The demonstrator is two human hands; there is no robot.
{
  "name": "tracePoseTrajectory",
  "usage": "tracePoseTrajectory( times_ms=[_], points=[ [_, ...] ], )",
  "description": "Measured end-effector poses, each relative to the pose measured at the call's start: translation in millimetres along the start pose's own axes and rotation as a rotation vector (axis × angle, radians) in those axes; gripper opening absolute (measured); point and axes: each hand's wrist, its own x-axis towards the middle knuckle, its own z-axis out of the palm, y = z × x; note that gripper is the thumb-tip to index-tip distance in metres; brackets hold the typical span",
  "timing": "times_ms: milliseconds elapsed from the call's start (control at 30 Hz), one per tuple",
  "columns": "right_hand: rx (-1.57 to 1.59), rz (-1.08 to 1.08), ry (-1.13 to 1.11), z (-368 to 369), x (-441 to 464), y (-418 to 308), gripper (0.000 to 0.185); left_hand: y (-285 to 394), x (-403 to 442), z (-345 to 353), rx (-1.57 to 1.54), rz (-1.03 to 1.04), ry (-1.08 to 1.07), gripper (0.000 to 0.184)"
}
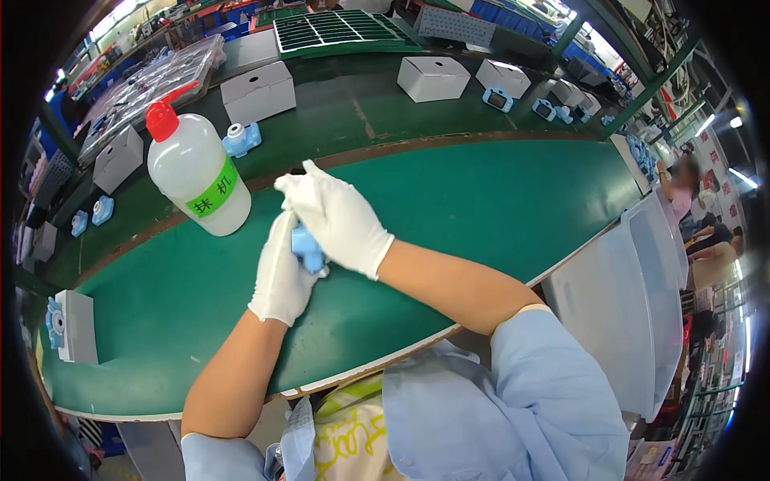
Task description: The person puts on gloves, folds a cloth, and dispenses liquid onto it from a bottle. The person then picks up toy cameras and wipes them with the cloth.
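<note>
Both my hands wear white gloves and meet over the green tabletop (481, 200). My left hand (281, 276) is closed around a light-blue toy camera (306, 248), much of which the gloves hide. My right hand (341, 220) lies over the upper part of the camera and the left fingertips, its own fingers bent and pressed together. Whatever those right fingers grip is hidden. To the left of my hands stands a large translucent bottle (180, 160) with a red cap and a green label.
Behind the tabletop runs a dark green belt (345, 104) carrying white boxes (433, 78) and several blue toy cameras (241, 140). Another camera (54, 322) leans against a white box (78, 327) at the far left. Clear plastic bins (609, 313) stand at the right. A person (682, 188) sits beyond.
</note>
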Motion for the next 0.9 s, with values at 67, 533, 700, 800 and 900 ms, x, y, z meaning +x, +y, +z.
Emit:
tracePoseTrajectory(
  times_ms=[67,533,700,800,900],
  points=[
    [-0.031,-0.056,-0.231,-12,-1,-15,0.024,-12,4,-7,0.171,0.309,-0.103,0.035],
    [0.393,-0.036,0.231,-6,-15,-2,0.031,-6,-14,27,-0.239,0.107,-0.156,0.046],
    [0.328,0.237,-0.054,-21,-16,-3,0.025,-15,-6,12,-0.099,0.023,-0.282,0.065],
    [0.836,0.785,0.019,-25,-20,0,0.029,-12,-12,29,-0.017,-0.056,-0.195,0.094],
    [0.901,0.958,-0.059,-29,-24,25,0.027,-7,-11,33,0.284,-0.052,-0.173,0.082]
  ],
)
